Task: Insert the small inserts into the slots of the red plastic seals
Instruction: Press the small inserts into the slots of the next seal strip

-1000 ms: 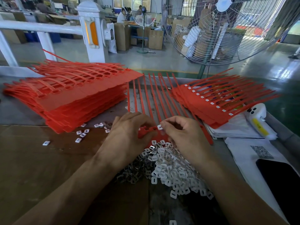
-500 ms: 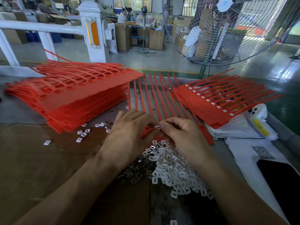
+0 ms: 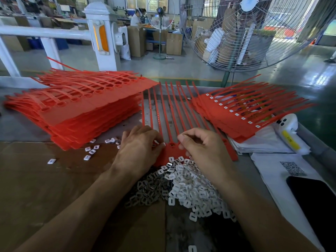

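A sheet of joined red plastic seals (image 3: 171, 149) lies flat in front of me, its long tails fanning away. My left hand (image 3: 140, 148) rests on the sheet's left part, fingers curled down onto its head row. My right hand (image 3: 201, 146) hovers over the right part with fingers curled; whether it pinches an insert is hidden. A heap of small white inserts (image 3: 189, 190) lies just below both hands, partly under my wrists.
A tall stack of red seal sheets (image 3: 80, 108) sits at the left, with loose inserts (image 3: 91, 150) before it. Another stack with white inserts fitted (image 3: 241, 113) lies at the right on papers (image 3: 261, 142), beside a white handheld device (image 3: 289, 131) and a dark phone (image 3: 316, 202). A big fan (image 3: 254, 33) stands beyond the table.
My hands have drawn slightly apart, baring the red heads between them. The white insert seen at my right fingertips earlier is no longer visible there.
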Demonstrator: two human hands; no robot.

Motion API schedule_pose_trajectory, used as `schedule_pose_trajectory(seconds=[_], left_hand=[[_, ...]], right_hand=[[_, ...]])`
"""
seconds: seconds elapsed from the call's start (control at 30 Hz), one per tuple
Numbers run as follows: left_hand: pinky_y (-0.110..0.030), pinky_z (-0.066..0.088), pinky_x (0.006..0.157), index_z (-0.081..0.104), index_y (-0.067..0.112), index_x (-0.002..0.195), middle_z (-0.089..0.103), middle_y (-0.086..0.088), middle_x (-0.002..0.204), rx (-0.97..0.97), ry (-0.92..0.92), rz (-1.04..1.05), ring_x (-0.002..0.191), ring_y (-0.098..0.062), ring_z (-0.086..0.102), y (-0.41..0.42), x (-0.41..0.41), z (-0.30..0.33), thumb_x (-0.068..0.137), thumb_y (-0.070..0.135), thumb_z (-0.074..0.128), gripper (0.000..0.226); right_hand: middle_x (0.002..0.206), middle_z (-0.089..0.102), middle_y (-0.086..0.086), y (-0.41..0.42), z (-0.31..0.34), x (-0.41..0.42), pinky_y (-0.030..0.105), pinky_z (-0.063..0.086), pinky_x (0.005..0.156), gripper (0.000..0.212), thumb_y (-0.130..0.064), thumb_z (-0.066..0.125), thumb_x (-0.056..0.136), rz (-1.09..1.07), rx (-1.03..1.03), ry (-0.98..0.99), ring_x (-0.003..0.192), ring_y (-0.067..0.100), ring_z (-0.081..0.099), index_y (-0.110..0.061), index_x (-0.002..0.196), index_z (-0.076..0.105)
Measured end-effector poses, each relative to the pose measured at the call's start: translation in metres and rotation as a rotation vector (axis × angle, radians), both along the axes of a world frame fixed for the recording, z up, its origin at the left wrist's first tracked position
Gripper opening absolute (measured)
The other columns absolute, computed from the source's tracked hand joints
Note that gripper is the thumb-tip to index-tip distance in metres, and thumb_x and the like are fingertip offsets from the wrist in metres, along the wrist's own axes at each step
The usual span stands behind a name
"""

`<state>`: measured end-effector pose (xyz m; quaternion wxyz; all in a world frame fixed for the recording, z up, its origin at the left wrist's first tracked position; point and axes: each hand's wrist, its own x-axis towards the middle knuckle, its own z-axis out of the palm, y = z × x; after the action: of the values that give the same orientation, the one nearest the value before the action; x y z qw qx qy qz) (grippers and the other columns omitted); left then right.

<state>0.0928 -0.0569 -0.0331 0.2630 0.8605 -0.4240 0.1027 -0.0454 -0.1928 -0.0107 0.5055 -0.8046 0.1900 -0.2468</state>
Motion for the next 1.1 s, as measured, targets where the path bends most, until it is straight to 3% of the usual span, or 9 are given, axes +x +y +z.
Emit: schedule_pose_trajectory(seconds=[0.3, 0.43, 0.6, 0.77, 0.9, 1.1], left_hand=[[-0.030, 0.023, 0.098, 0.070, 0.036, 0.109, 0.064, 0.017, 0.114, 0.015, 0.019, -0.005, 0.116, -0.007, 0.043, 0.002, 0.001, -0.001, 0.095, 0.047, 0.061, 0.020], [-0.029, 0.022, 0.096, 0.069, 0.039, 0.117, 0.066, 0.020, 0.120, 0.059, -0.050, -0.040, 0.119, -0.007, 0.046, 0.009, -0.002, 0.002, 0.098, 0.036, 0.059, 0.022], [-0.037, 0.025, 0.107, 0.071, 0.038, 0.120, 0.065, 0.020, 0.127, 0.136, -0.035, -0.069, 0.127, -0.010, 0.046, 0.009, -0.004, 0.010, 0.095, 0.012, 0.050, 0.042], [-0.041, 0.022, 0.115, 0.066, 0.040, 0.129, 0.059, 0.019, 0.138, 0.188, 0.007, -0.091, 0.134, -0.011, 0.039, 0.008, -0.003, 0.013, 0.095, 0.005, 0.046, 0.053], [-0.041, 0.021, 0.116, 0.063, 0.041, 0.132, 0.057, 0.018, 0.140, 0.218, -0.009, -0.098, 0.135, -0.012, 0.038, 0.008, -0.003, 0.013, 0.095, 0.005, 0.047, 0.055], [-0.031, 0.017, 0.107, 0.066, 0.037, 0.127, 0.058, 0.017, 0.132, 0.211, -0.044, -0.094, 0.131, -0.011, 0.037, 0.005, -0.005, 0.013, 0.089, 0.005, 0.052, 0.051]], right_hand=[[0.084, 0.074, -0.018, -0.002, 0.001, -0.003, 0.021, 0.049, 0.073, 0.010, -0.034, 0.065, 0.099, 0.005, -0.021, 0.001, 0.079, -0.004, 0.068, -0.033, 0.093, 0.073], [0.084, 0.075, -0.016, -0.003, 0.001, -0.003, 0.026, 0.053, 0.073, 0.010, -0.033, 0.066, 0.098, -0.001, -0.029, 0.003, 0.076, -0.001, 0.068, -0.031, 0.092, 0.074], [0.085, 0.074, -0.019, -0.005, -0.001, -0.003, 0.020, 0.052, 0.072, 0.010, -0.034, 0.065, 0.099, 0.005, -0.043, 0.022, 0.080, -0.002, 0.069, -0.032, 0.094, 0.074], [0.086, 0.074, -0.021, -0.005, -0.001, -0.003, 0.017, 0.050, 0.070, 0.010, -0.034, 0.065, 0.099, 0.007, -0.057, 0.021, 0.081, -0.004, 0.069, -0.033, 0.094, 0.074], [0.087, 0.074, -0.019, -0.006, -0.002, -0.003, 0.025, 0.056, 0.075, 0.010, -0.034, 0.065, 0.098, 0.007, -0.047, 0.014, 0.082, -0.001, 0.070, -0.033, 0.094, 0.074], [0.085, 0.074, -0.020, -0.008, -0.003, -0.001, 0.013, 0.049, 0.067, 0.011, -0.033, 0.065, 0.098, 0.020, -0.093, 0.024, 0.080, -0.003, 0.069, -0.033, 0.092, 0.074]])
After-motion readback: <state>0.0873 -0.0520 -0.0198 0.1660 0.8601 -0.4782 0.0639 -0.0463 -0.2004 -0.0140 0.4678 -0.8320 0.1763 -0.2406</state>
